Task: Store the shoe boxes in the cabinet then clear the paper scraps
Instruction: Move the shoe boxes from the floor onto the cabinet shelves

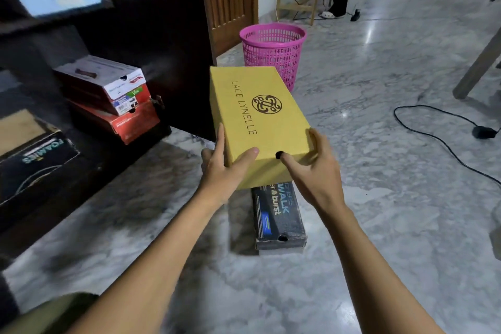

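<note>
Marble floor (379, 198) is lying broad and bare to the right, with a black cable (433, 138) trailing across it. The left hand (225, 168) and right hand (317, 171) are gripping the near corners of the yellow shoe box (260, 116), over a black shoe box (279, 219) on the floor. A dark cabinet (173, 22) is standing at the left, blurred, seemingly holding stacked boxes (108, 95). A pink basket (272, 49) is sitting just behind.

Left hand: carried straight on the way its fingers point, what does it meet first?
Probably the dark cabinet, at its end panel just beyond the yellow box whose left side the left hand holds. The fingers point away from the person along that side. Depth is unclear.
</note>
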A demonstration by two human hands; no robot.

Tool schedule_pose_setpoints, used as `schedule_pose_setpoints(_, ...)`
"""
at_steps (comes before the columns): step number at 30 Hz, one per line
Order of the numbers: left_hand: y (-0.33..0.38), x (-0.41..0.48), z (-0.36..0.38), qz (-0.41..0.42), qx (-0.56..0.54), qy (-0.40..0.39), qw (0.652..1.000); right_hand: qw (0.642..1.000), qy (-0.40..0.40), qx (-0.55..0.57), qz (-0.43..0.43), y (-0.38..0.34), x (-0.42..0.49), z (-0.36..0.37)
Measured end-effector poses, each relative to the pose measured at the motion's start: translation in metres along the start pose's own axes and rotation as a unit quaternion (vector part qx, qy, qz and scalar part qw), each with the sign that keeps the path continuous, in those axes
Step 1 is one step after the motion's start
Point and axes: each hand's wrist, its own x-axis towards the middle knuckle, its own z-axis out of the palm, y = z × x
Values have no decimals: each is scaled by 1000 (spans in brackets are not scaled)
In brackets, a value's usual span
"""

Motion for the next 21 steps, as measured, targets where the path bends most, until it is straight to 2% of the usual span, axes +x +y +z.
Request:
schedule_pose_setpoints(5, 31, -4, -45, 30, -19, 33, 999, 998, -21, 42, -38, -42, 7, 21)
schedule_pose_setpoints(11, 60, -10, -110, 77, 26, 102, 991, 992, -64, 73, -86, -101, 19, 47)
schedule_pose_setpoints(14, 76, -5, -136, 95, 15, 130, 987, 987, -83, 70, -117, -131, 28, 61)
schedule_pose_setpoints(21, 119, 34, -191, 155, -15, 203, 967, 974, -83, 75, -197, -209, 83, 96)
